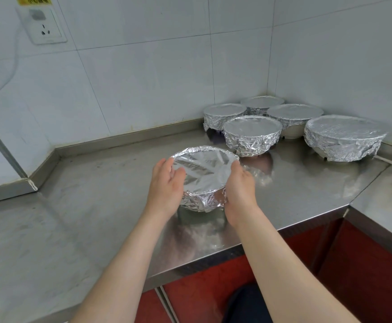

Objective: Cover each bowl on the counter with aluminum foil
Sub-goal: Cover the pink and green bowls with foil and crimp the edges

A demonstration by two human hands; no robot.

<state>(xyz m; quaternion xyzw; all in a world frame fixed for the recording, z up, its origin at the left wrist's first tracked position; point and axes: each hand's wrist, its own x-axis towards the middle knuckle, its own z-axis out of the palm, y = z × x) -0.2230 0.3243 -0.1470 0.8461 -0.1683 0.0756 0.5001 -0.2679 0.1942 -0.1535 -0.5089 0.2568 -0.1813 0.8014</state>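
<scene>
5 foil-covered bowls point(252, 134) crowd the tabletop point(97, 183) corner. Nearer the front, the 6th bowl point(204, 173) is foiled too; left hand point(167, 185) and right hand point(239, 187) grip its sides, fingers curled, likely crimping the last edge.

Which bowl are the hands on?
The nearest bowl, alone in front; left hand and right hand cup its sides. The other five cluster farther back.
</scene>
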